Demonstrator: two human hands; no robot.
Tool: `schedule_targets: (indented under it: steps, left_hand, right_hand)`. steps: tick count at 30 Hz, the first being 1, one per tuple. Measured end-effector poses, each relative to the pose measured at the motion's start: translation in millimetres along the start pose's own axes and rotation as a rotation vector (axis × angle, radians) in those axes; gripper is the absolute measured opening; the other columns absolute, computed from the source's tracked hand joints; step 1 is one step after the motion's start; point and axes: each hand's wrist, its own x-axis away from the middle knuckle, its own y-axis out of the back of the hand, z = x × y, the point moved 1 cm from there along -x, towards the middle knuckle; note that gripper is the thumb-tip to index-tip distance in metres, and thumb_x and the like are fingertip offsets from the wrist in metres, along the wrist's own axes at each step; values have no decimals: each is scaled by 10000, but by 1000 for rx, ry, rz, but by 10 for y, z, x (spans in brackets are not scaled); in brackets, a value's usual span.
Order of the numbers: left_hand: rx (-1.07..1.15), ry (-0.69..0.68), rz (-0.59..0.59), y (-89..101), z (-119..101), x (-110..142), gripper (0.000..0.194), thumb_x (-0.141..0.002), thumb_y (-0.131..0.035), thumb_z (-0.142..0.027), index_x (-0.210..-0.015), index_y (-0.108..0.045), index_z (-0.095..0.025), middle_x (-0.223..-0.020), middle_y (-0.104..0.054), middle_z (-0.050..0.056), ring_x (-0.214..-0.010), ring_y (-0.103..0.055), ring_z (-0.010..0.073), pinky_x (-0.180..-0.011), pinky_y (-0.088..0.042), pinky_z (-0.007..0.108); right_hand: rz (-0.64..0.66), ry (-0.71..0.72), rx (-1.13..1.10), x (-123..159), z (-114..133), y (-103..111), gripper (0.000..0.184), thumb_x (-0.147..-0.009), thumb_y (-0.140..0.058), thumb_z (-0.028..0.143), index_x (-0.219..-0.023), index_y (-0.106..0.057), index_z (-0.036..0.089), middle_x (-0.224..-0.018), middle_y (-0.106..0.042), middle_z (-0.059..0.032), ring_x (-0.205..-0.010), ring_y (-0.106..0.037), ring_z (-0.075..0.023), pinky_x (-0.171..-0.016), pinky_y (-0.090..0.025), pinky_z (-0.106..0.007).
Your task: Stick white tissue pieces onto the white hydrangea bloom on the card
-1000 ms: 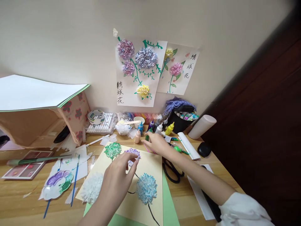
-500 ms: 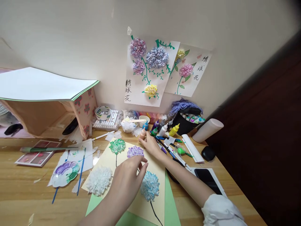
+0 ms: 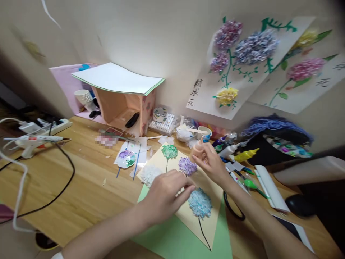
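My right hand (image 3: 212,163) is closed round a small peach-coloured squeeze paint bottle (image 3: 198,149), held upright with its nozzle up. My left hand (image 3: 169,190) is over the cream paper, loosely bent, thumb apart from the fingers, with nothing seen in it. On the cream sheet (image 3: 201,230) are raised paper flowers: a green one (image 3: 169,151), a purple one (image 3: 188,166), a blue one (image 3: 199,203) and a white one (image 3: 151,175), partly behind my left hand. Dark stems show under the green and blue flowers. Green paper (image 3: 161,237) lies beneath.
More paint bottles, including a yellow one (image 3: 246,154), lie behind my right hand. A paint palette (image 3: 126,159) and brushes are left of the sheet. Farther left are a glue gun (image 3: 35,142) and a black cable (image 3: 72,169). Flower pictures (image 3: 205,100) hang on the wall.
My right hand has lifted the peach bottle from among the other bottles and brought it nearer. The view has swung left, bringing the glue gun in. My left hand stays over the paper.
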Motion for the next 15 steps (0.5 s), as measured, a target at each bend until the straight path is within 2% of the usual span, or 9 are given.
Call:
schedule_targets:
  steps: [2, 5, 7, 9, 11, 13, 15]
  left_hand:
    - [-4, 12, -116, 264, 162, 146, 241, -947, -416, -270, -891, -636, -188, -840, -681, 44, -818, -600, 155, -759, -454, 285]
    - [-111, 117, -308, 690, 430, 320, 255, -956, -389, -286, -992, -623, -192, -991, -670, 74, -979, -581, 183, -879, -440, 324]
    - [-230, 158, -370, 924, 593, 384, 268, -942, -424, -330, -1104, -590, -197, -1123, -633, 88, -1099, -534, 210, -971, -396, 368]
    - [-302, 157, -314, 1073, 740, 408, 325, -919, -467, -355, -1198, -547, -208, -1206, -597, 90, -1161, -496, 225, -1007, -369, 389]
    - [-309, 145, -193, 1141, 875, 407, 364, -896, -510, -361, -1227, -534, -212, -1219, -592, 90, -1157, -498, 229, -991, -380, 382]
    - [-280, 139, -87, 1161, 998, 397, 344, -874, -546, -362, -1180, -568, -206, -1164, -618, 86, -1097, -533, 226, -943, -410, 361]
    - [-245, 144, -49, 1171, 1108, 388, 304, -858, -568, -363, -1112, -605, -201, -1085, -642, 75, -1023, -562, 218, -892, -430, 341]
  right_hand:
    - [137, 57, -48, -22, 217, -4, 228, -888, -454, 408, -987, -511, 211, -962, -616, -79, -855, -591, -228, -743, -448, -318]
    - [375, 54, -34, -120, 567, -115, 214, -877, -476, 390, -1000, -540, 227, -858, -663, -47, -721, -601, -208, -621, -427, -290]
    - [474, 102, -6, -233, 806, -225, 220, -879, -485, 358, -1049, -563, 243, -910, -680, -55, -758, -615, -210, -616, -418, -279]
    - [516, 183, 15, -372, 1025, -343, 229, -884, -492, 328, -1084, -579, 258, -995, -685, -64, -859, -621, -224, -664, -421, -283]
    - [560, 253, 20, -515, 1200, -466, 240, -880, -522, 346, -1097, -587, 266, -1031, -687, -59, -897, -621, -224, -680, -410, -277]
    - [567, 297, 12, -650, 1321, -584, 243, -863, -559, 384, -1061, -591, 247, -992, -692, -55, -847, -623, -208, -645, -383, -257]
    - [533, 321, -7, -770, 1392, -691, 269, -827, -611, 401, -1027, -572, 225, -915, -685, -45, -778, -609, -188, -606, -347, -236]
